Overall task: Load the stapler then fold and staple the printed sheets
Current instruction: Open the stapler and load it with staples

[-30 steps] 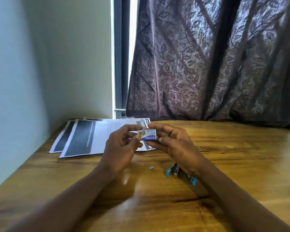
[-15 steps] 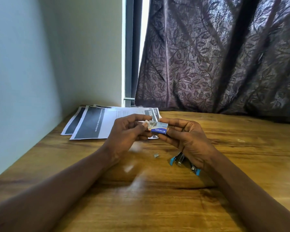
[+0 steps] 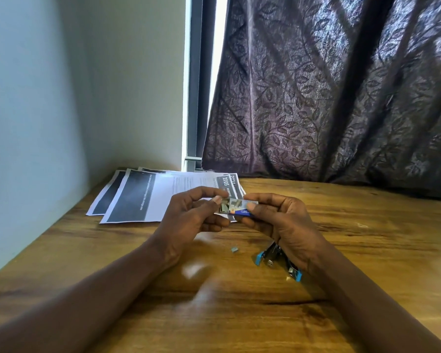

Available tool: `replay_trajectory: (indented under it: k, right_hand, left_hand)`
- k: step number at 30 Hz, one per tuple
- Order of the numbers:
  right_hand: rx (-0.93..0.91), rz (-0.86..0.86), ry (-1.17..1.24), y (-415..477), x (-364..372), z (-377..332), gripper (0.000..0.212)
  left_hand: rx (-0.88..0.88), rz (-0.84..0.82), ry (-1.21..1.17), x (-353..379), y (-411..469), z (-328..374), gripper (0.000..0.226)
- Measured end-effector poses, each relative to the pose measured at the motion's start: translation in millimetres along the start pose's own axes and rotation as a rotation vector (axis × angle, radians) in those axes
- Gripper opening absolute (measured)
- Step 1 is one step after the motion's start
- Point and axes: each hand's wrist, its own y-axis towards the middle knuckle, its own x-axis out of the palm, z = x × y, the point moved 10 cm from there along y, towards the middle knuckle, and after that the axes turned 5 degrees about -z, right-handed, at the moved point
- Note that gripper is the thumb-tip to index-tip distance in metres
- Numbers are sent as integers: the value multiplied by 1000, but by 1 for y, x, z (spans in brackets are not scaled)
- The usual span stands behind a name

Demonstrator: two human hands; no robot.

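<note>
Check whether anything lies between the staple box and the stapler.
Only the right hand itself: holding the staple box with the left hand, it hangs over the stapler and hides part of it. A loose staple clump lies on the table beside the stapler, not in the path.

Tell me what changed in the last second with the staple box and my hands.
The staple box has opened: the left hand pinched its inner tray and drew it out leftward, so staples now show. The right hand keeps its grip on the sleeve. The stapler, loose staple bit and printed sheets lie unmoved on the table.
</note>
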Motion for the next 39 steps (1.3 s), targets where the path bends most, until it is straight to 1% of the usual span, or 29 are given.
replay_trajectory:
  k: [3, 7, 9, 12, 16, 17, 19, 22, 30, 39]
  right_hand:
    - [-25, 4, -27, 2, -1, -1, 25]
    - [-35, -11, -11, 0, 0, 0, 24]
    - [-36, -7, -11, 0, 0, 1, 23]
    - [-37, 6, -7, 0, 0, 2, 23]
    - [-52, 45, -28, 1, -4, 3, 21]
    - [-60, 52, -41, 0, -4, 2, 21]
    - [-74, 56, -59, -1, -4, 1, 22]
    - [-86, 52, -68, -2, -3, 0, 24]
    - [-90, 55, -93, -2, 0, 0, 25]
    - [-42, 55, -51, -4, 1, 1, 24]
  left_hand:
    - [19, 4, 48, 0, 0, 2, 19]
    - [12, 10, 51, 0, -2, 3, 27]
    - [27, 16, 98, 1, -3, 5, 27]
    - [110, 64, 326, 1, -5, 14, 26]
    - [291, 147, 693, 3, -13, 30, 33]
    - [342, 150, 777, 6, -15, 36, 35]
    - [432, 128, 905, 11, -19, 45, 31]
    - [483, 85, 1000, 15, -19, 48, 26]
    - [502, 110, 1038, 11, -17, 47, 20]
    - [397, 151, 800, -6, -10, 40, 12]
